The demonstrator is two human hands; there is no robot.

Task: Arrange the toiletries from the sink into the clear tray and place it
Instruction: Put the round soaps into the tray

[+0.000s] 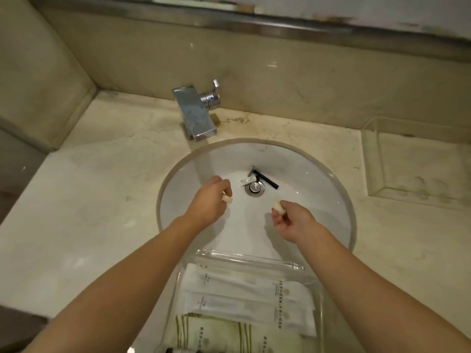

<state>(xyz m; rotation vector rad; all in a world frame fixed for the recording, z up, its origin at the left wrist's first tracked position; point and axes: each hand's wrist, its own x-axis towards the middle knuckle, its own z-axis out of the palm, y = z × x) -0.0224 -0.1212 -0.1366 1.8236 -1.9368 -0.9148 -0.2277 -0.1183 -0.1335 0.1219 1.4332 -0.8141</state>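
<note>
While over glossy round sink (318, 174), left hand (210, 200), right hand (293, 221) each pinch small cream bar.

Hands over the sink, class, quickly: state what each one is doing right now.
Left hand: closed, holding a small cream piece, perhaps soap.
Right hand: closed, pinching a similar cream piece.

I count 2 small cream soaps (227, 199), 1 razor (263, 177), 1 tube (247, 180), 2 clear trays (248, 258), 3 sachets (244, 284).
</note>
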